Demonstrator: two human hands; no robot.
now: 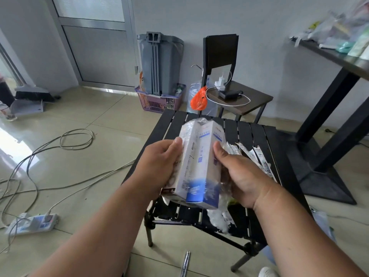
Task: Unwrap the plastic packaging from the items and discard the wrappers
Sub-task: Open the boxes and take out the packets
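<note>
1. A white-and-blue rectangular box wrapped in clear plastic is held above the black slatted bench.
2. The left hand grips the box's left side, thumb on top.
3. The right hand grips its right side, fingers curled into the crinkled wrap.
4. Long white sachets lie on the bench, just right of the box.
</note>
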